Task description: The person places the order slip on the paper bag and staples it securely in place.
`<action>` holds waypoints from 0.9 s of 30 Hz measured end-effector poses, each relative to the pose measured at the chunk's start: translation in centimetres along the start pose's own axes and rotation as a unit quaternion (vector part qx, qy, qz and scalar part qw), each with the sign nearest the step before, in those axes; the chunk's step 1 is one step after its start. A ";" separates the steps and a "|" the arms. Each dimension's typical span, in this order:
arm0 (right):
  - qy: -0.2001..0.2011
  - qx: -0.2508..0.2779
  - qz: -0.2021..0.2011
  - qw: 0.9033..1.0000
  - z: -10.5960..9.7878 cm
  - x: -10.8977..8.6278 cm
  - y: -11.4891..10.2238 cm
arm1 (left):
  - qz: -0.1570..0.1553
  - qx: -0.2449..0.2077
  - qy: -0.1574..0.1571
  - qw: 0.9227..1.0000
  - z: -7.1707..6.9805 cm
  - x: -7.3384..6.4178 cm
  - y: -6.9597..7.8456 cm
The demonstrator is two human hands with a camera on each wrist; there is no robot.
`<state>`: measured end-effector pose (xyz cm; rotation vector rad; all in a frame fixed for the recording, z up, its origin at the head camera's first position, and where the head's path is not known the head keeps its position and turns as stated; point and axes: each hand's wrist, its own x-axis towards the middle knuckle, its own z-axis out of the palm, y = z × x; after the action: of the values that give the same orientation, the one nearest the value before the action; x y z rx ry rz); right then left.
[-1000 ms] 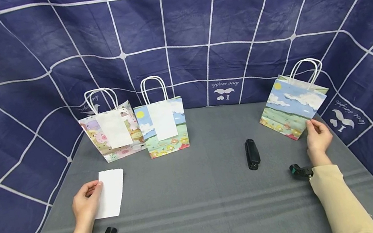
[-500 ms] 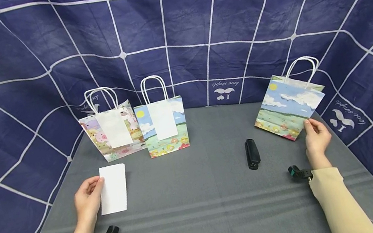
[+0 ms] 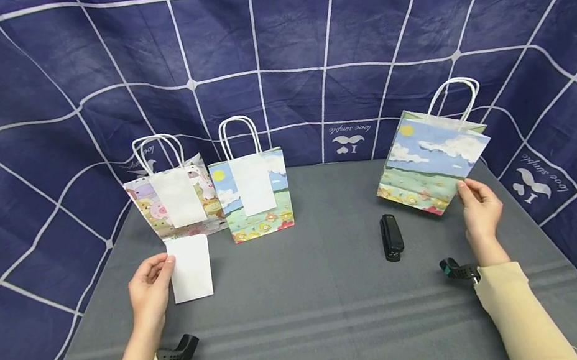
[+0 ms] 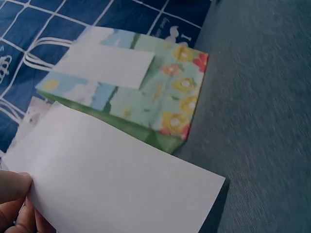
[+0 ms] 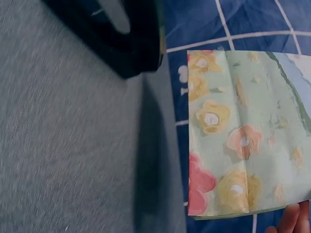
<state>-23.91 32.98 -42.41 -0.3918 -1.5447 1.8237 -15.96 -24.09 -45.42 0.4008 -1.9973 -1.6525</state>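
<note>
My left hand [image 3: 151, 288] pinches the left edge of a blank white sheet of paper [image 3: 191, 268] between thumb and fingers. In the left wrist view the paper [image 4: 121, 174] covers the lower part of the picture. On the right, my right hand [image 3: 481, 207] pinches the lower right edge of a paper gift bag [image 3: 433, 160] with white handles and a sky-and-meadow print. That bag leans to the right. The right wrist view shows its flowered lower part [image 5: 248, 131], with fingertips [image 5: 290, 218] at its edge.
A black stapler [image 3: 391, 238] lies between the hands, nearer the right one. At the back left stand an animal-print gift bag [image 3: 212, 208] and a second meadow-print bag [image 3: 283, 200], each with a white sheet on its front. A blue grid-patterned cloth [image 3: 288, 35] hangs behind the grey table [image 3: 312, 327].
The left hand has carried the paper forward and to the right, and the paper now overlaps the animal-print bag's bottom. The right hand has brought its bag leftward and slightly up.
</note>
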 end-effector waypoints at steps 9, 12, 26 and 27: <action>-0.043 0.014 -0.021 0.999 1.6 -1.7 -0.7 | -0.023 -0.058 -0.030 0.998 2.0 -0.6 2.8; -0.056 0.009 -0.030 0.998 2.1 -2.3 -0.7 | -0.020 -0.091 -0.040 0.995 2.9 -0.8 3.6; -0.122 -0.001 -0.037 0.992 4.0 -5.7 -2.1 | -0.001 -0.140 -0.105 0.985 6.7 -2.5 6.3; -0.124 -0.011 -0.041 0.991 4.1 -5.8 -2.0 | 0.000 -0.145 -0.111 0.983 6.9 -2.7 6.6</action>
<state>-21.76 26.08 -40.74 -0.1120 -1.7225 1.8473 -16.99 -15.57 -40.44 0.1138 -1.8641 -2.0262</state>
